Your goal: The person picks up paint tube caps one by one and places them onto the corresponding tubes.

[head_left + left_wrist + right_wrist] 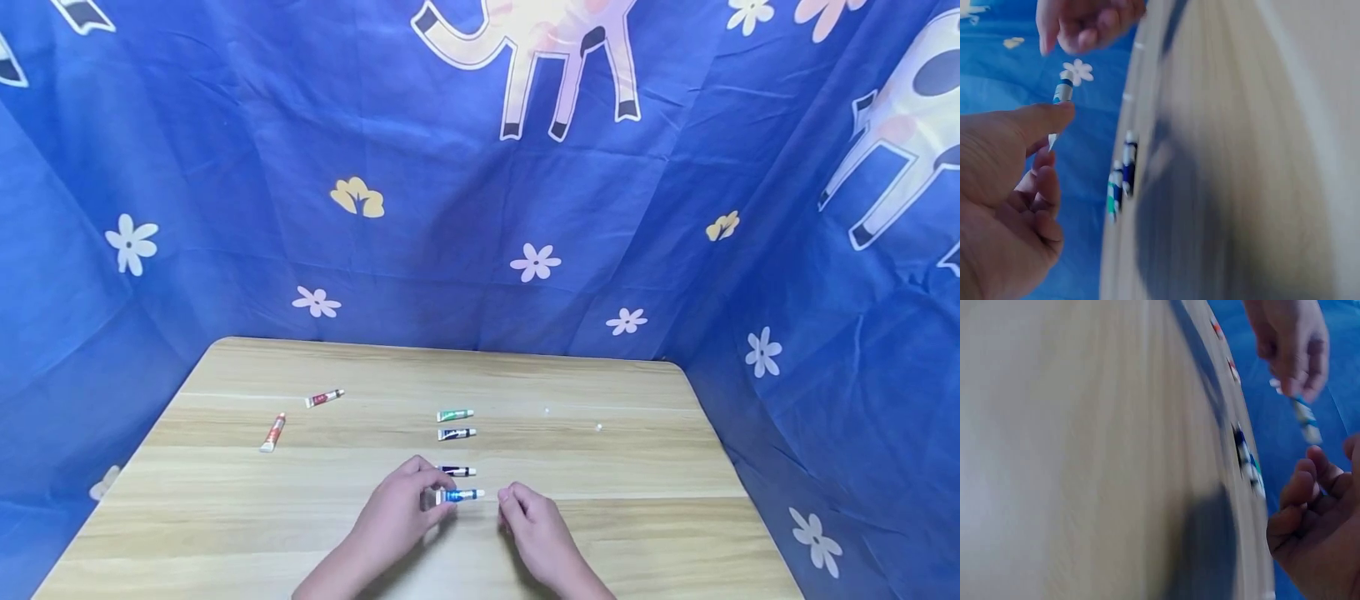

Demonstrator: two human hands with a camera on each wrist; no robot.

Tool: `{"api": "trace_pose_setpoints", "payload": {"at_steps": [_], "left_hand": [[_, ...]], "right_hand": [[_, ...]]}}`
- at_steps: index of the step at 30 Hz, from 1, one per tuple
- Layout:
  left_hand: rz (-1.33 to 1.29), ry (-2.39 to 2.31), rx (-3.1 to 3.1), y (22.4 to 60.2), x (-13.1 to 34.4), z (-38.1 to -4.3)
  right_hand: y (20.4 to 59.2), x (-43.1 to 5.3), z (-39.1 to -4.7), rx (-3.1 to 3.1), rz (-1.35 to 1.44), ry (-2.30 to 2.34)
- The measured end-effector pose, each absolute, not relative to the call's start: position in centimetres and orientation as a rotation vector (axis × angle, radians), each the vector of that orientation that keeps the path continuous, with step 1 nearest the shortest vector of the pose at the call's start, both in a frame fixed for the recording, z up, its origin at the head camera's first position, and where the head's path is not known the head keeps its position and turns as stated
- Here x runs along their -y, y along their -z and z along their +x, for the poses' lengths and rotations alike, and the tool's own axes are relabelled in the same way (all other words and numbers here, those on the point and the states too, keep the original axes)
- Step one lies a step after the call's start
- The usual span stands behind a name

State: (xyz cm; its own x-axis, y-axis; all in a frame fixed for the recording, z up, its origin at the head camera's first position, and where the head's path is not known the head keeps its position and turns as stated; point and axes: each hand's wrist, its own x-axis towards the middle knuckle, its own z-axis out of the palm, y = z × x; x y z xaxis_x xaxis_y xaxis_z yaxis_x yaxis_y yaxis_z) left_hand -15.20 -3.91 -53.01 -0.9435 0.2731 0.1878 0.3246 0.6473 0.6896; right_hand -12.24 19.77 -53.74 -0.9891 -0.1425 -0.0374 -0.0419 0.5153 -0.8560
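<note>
My left hand (397,504) pinches a blue paint tube (461,495) near its flat end, above the table. The tube's white cap points right, toward my right hand (536,533). That hand hovers a short gap away, its fingers loosely curled with nothing visible in them; the thumb (1049,31) stands apart from the fingers in the left wrist view. Just behind the held tube lies a dark purple tube (459,472), partly covered by my left fingers. Farther back are a dark blue tube (457,434) and a green tube (455,415), lying roughly parallel.
On the left of the wooden table (225,517) lie an orange-red tube (274,432) and a dark red tube (324,398). Two tiny whitish pieces, one nearer (598,427) and one farther (547,410), lie at the right. Blue patterned cloth (450,292) hangs around the table.
</note>
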Motion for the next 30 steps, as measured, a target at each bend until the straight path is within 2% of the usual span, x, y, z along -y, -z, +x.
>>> {"api": "trace_pose_setpoints", "payload": {"at_steps": [4, 12, 30], "left_hand": [[-0.525, 1.181, 2.837, 54.2, 4.5, -16.6], [-0.616, 1.221, 2.932, 55.7, 5.1, -17.9], [-0.554, 1.099, 2.980, 55.1, 4.9, -17.8]], "right_hand": [[53.5, -21.8, -13.2, -2.660, -0.134, 1.473], [53.3, -26.4, -14.9, -2.667, 0.105, 1.581], [53.7, -33.6, -20.3, -2.842, 0.348, 1.636]]}}
